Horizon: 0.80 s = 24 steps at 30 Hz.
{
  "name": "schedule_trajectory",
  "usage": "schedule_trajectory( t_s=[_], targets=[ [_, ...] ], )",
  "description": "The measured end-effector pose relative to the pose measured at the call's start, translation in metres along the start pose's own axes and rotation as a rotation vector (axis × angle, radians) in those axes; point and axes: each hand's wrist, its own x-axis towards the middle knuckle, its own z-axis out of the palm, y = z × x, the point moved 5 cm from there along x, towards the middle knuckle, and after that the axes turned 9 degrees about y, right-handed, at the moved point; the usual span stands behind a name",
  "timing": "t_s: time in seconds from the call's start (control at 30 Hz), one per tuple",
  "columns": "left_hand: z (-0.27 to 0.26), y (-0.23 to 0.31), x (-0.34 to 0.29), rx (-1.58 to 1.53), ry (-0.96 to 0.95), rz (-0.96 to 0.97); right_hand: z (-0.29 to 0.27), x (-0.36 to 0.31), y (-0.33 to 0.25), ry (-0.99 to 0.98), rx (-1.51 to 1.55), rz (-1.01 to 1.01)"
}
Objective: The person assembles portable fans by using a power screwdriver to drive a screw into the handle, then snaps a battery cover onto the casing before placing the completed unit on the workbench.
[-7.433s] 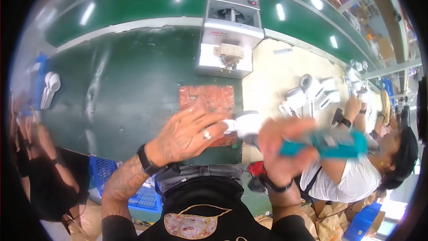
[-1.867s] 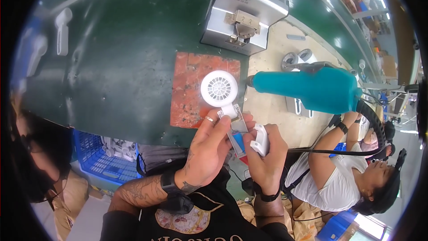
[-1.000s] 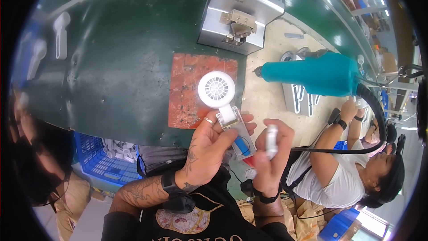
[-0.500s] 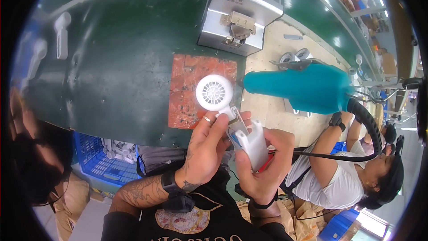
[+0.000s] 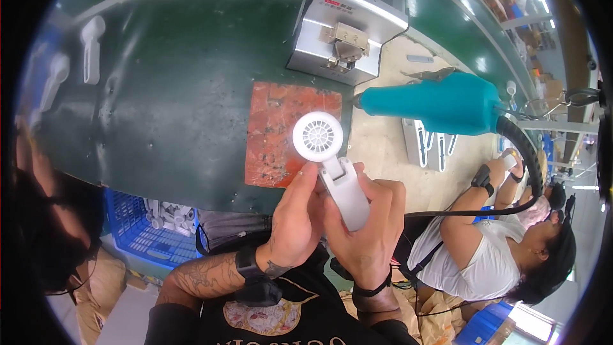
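Note:
Both of my hands hold a small white hand fan (image 5: 317,137) above the front edge of the table. Its round grille head points away from me, over a red worn mat. The fan's white handle shell (image 5: 347,199) now meets the neck just below the head. My left hand (image 5: 295,220) is closed against the shell's left side, thumb near the neck. Around the right side and lower part of the shell, my right hand (image 5: 370,230) is wrapped. The underside of the handle and some fingertips are hidden.
A teal power screwdriver (image 5: 428,103) hangs at right on a black hose. Behind the red mat (image 5: 268,134) stands a silver screw feeder (image 5: 348,25). White handle shells (image 5: 424,144) lie at right, fans (image 5: 91,51) at far left. A blue crate (image 5: 137,233) sits below; a co-worker (image 5: 476,249) is at right.
The handle shell, tilted and apart from the fan's neck before, has turned and closed up to it. My right hand has moved in toward the left. The hanging screwdriver has swung slightly upward in view.

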Motion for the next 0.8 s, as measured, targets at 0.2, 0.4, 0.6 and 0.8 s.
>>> schedule_trajectory(
  t_s=[0.2,0.4,0.6,0.8],
  targets=[
    [-0.002,0.002,0.000,0.130,-0.002,0.067,0.003,0.002,-0.004,-0.043,-0.075,-0.014],
    [-0.006,0.009,-0.004,0.284,0.034,0.104,0.002,-0.003,-0.009,-0.050,-0.104,-0.102],
    [-0.013,0.032,-0.011,0.092,-0.006,0.178,-0.004,-0.012,0.012,-0.039,0.441,0.088],
    [-0.007,0.053,-0.008,0.111,0.015,0.274,0.019,-0.006,0.011,-0.323,0.595,0.192]
  ],
)
